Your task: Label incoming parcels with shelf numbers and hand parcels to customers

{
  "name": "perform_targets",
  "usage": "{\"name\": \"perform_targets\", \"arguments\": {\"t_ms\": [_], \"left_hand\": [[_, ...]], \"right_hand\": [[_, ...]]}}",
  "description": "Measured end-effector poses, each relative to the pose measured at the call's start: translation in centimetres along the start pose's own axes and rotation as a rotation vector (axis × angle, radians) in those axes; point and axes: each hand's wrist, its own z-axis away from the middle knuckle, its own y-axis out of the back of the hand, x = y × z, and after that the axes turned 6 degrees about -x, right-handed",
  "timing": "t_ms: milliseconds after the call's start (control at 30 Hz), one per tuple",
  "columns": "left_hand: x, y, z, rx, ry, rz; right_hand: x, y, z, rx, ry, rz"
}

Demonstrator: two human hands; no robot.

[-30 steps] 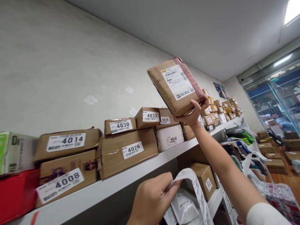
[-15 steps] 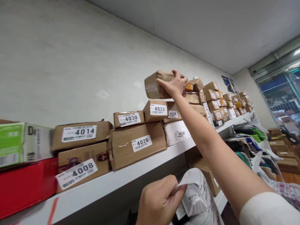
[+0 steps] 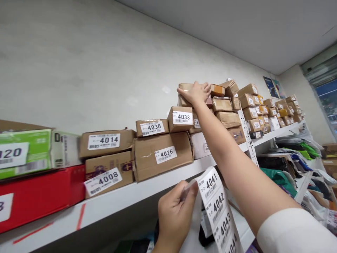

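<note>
High on the shelf, my right hand (image 3: pixel 196 94) grips a brown cardboard box (image 3: pixel 184 102) from its front, thumb on the left and fingers spread across the top. This box sits above and behind the carton labelled 4033 (image 3: pixel 181 123), partly covered by my hand. Lower down, my left hand (image 3: pixel 176 214) is closed, pinching the top end of a strip of printed number labels (image 3: pixel 219 207). The strip hangs down past 4041, 4042 and 4043. Below my raised forearm, a white package (image 3: pixel 200 144) is partly hidden.
Labelled cartons line the white shelf (image 3: pixel 110 211), including 4026 (image 3: pixel 165 168), 4014 (image 3: pixel 105 153) and 4008 (image 3: pixel 110 189). A red box (image 3: pixel 47 189) lies at left under a green one (image 3: pixel 37 140). Further stacks (image 3: pixel 254 112) stand right of a perforated upright (image 3: pixel 246 131). Bagged parcels (image 3: pixel 295 151) fill the shelf below.
The box in my right hand has moved back and down onto the stack. The label strip has turned so its numbers face me. My view has shifted left.
</note>
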Motion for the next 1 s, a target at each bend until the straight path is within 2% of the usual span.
{"name": "perform_targets", "arguments": {"t_ms": [100, 233, 333, 400, 467, 500, 533, 600, 633, 667, 700, 800, 900, 1000], "left_hand": [[-0.1, 0.0, 0.9, 0.012, 0.129, 0.044], [-0.2, -0.4, 1.4, 0.123, 0.244, 0.117], [0.1, -1.4, 0.8, 0.177, 0.291, 0.196], [0.4, -2.3, 0.1, 0.204, 0.333, 0.257], [0.9, -3.3, -0.6, 0.241, 0.384, 0.333], [1.1, -3.9, -1.0, 0.256, 0.409, 0.374], [1.3, -4.6, -1.2, 0.263, 0.431, 0.411], [1.5, -6.1, -1.4, 0.257, 0.451, 0.461], [1.6, -7.0, -1.4, 0.24, 0.452, 0.474], [1.5, -7.8, -1.4, 0.211, 0.454, 0.485], [1.4, -8.6, -1.3, 0.174, 0.466, 0.499], [1.1, -10.5, -1.0, 0.024, 0.546, 0.626], [1.1, -11.7, -1.2, -0.07, 0.563, 0.767], [1.5, -12.6, -1.7, -0.135, 0.488, 0.63]], "right_hand": [[1.4, 0.1, 2.2, 0.008, 0.175, 0.061], [5.8, 0.1, 6.6, 0.069, 0.463, 0.117], [9.4, 0.1, 9.4, 0.021, 0.529, 0.135], [11.1, 0.8, 11.2, 0.029, 0.493, 0.014], [12.5, 2.5, 13.4, 0.043, 0.44, -0.258], [13.1, 3.6, 14.9, -0.016, 0.424, -0.422], [13.8, 4.8, 16.5, -0.134, 0.412, -0.587], [15.2, 6.9, 20.1, -0.575, 0.387, -0.838], [15.9, 7.7, 21.8, -0.723, 0.332, -0.929], [16.6, 8.2, 23.2, -0.819, 0.266, -1.0], [17.4, 8.5, 24.5, -0.857, 0.19, -1.056], [19.5, 8.3, 26.4, -0.767, 0.001, -1.129], [21.2, 7.9, 26.5, -0.676, -0.083, -1.123], [22.5, 8.0, 26.2, -0.624, -0.113, -1.134]]}}
